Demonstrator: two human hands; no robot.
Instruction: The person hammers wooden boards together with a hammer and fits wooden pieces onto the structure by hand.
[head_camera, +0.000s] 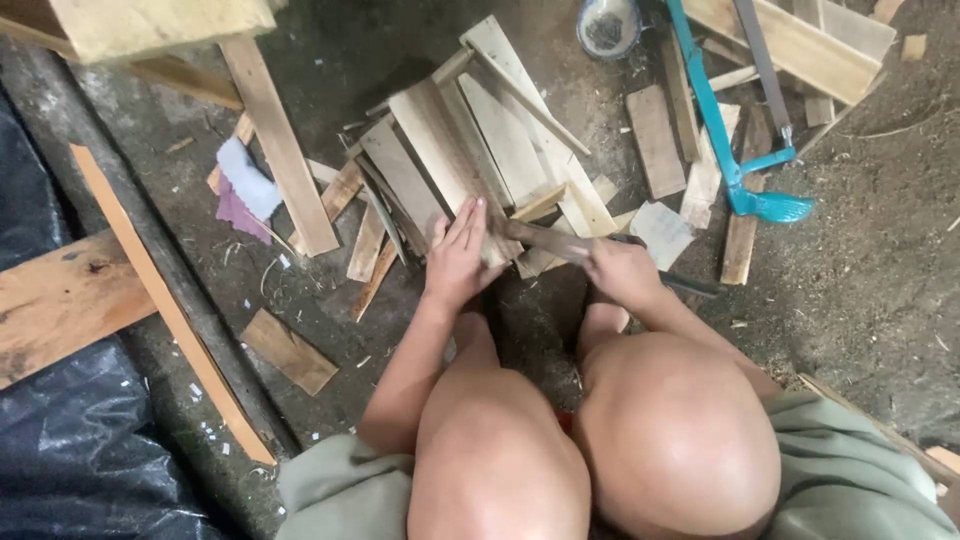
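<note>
I squat over a heap of pale wooden slats (470, 150) on a dirt floor. My left hand (458, 255) lies flat with fingers together against the near end of one slat (440, 165). My right hand (620, 268) is closed around a thin wooden stick (545, 240) that runs leftward toward my left hand. A dark object sticks out to the right of my right fist; what it is I cannot tell. My bare knees fill the lower middle of the view.
A hacksaw with a turquoise frame (730, 150) lies at the upper right among boards. A round bowl (608, 25) sits at the top. Long planks (280, 140) and an orange-edged strip (170, 310) lie left, beside black plastic sheeting (70, 440). Scrap blocks are scattered around.
</note>
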